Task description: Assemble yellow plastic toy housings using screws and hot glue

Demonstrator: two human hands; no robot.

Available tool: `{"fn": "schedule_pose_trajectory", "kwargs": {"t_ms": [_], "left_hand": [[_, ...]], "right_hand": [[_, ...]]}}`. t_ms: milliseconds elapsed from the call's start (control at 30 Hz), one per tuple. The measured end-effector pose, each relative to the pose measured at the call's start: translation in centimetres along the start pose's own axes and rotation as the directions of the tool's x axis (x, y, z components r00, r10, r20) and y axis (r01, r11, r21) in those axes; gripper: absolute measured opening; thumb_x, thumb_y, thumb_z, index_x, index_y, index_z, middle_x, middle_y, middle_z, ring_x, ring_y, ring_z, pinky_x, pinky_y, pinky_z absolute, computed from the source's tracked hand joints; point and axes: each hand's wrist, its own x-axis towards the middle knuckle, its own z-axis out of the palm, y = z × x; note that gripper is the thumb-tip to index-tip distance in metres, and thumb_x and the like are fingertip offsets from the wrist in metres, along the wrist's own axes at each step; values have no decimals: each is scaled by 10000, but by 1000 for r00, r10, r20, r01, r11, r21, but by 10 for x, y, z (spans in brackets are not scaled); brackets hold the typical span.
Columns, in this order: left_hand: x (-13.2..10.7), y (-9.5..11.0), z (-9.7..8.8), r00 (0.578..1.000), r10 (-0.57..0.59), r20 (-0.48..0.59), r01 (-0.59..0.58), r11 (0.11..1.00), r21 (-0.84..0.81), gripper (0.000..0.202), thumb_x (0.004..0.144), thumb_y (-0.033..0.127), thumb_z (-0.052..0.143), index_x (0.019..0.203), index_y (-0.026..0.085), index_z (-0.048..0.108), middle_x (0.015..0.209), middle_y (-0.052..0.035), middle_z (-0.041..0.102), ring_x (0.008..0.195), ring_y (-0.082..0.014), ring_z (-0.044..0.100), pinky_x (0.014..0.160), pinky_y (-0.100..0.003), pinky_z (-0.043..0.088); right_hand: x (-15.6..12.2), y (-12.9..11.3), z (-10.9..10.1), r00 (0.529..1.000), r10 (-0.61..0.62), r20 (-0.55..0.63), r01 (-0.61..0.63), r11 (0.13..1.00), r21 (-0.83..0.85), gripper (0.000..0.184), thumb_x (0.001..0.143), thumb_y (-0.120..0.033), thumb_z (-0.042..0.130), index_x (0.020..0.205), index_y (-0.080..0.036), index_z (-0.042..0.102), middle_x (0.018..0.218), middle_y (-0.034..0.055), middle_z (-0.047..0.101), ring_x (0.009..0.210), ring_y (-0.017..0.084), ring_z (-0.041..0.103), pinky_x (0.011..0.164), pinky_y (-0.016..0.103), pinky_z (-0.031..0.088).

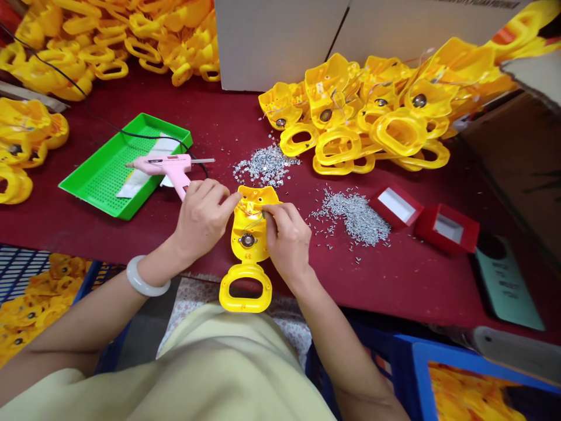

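A yellow plastic toy shell (249,231) with a loop handle lies at the table's front edge, its inside facing up. A round metal speaker and thin wires show inside it. My left hand (204,213) has its fingers closed at the shell's upper left edge. My right hand (287,237) pinches at the upper right side, by the wires; what its fingertips hold is hidden. Just left of the shell, a pink glue gun (169,168) rests on a green tray (92,193), partly behind my left hand.
Small metal washers or screws (267,165) lie behind the shell. A pile of screws (355,216) is to the right, beside red boxes (449,229) and a green phone-like object (511,286). Yellow shells (372,111) are heaped behind. Blue crates (412,351) flank me below.
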Motion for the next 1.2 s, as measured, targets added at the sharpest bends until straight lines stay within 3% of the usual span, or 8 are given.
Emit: {"fn": "schedule_pose_trajectory", "kwargs": {"t_ms": [133,233,433,567,700,867,1033,1200], "left_hand": [[1,-3,1,997,10,80,-1,994,-112,240,939,190,482,1061,230,685,803,-67,586,791,-222,470,668,-372,352],[8,-4,-1,984,79,157,-56,988,-142,186,915,196,518,901,211,703,806,-73,561,778,-219,465,661,-373,373],[8,6,-28,977,194,91,-184,977,-112,254,931,117,449,772,146,646,996,-134,626,1055,-279,524,843,-427,454],[-11,19,-40,965,91,244,-33,972,-234,178,934,186,507,830,139,643,931,-114,635,952,-258,557,806,-413,481],[-20,30,-28,980,-117,159,169,913,-371,154,940,243,534,1010,146,631,1057,-112,652,1003,-249,555,867,-419,473],[-13,39,-3,981,-135,137,183,874,-450,303,901,208,583,1196,143,562,1135,-98,678,1126,-266,546,953,-441,402],[-8,41,8,971,-208,118,239,856,-459,299,877,168,556,1175,169,573,1052,-71,699,1041,-245,589,904,-420,382],[-10,39,8,981,-164,104,194,846,-496,214,918,132,460,1065,183,606,968,-44,714,984,-214,615,916,-411,367]], "right_hand": [[0,-1,-1,999,43,15,-44,997,59,213,938,-174,453,976,-197,662,931,82,682,865,189,647,784,329,517],[0,-1,-1,998,54,18,-55,997,61,203,930,-169,459,967,-196,658,922,80,681,860,191,647,786,332,514],[0,-1,-1,997,66,47,-71,991,109,197,917,-152,477,968,-193,663,935,74,695,855,187,653,783,322,517],[-1,-1,-1,997,28,76,-39,989,141,217,916,-137,485,975,-189,687,934,76,695,860,183,660,781,313,523],[-2,0,-1,991,-13,132,-2,994,112,254,931,-145,461,999,-202,699,935,78,681,858,184,653,771,309,522],[-2,2,1,992,-24,126,10,994,110,272,920,-126,440,1032,-197,677,953,83,687,881,191,657,789,318,529],[-2,5,3,998,2,65,-12,987,159,241,935,-177,437,1098,-206,613,995,79,714,886,187,679,804,345,545],[-3,4,4,998,43,44,-50,981,185,225,937,-198,441,1117,-180,576,990,92,715,833,177,678,772,345,549]]}}
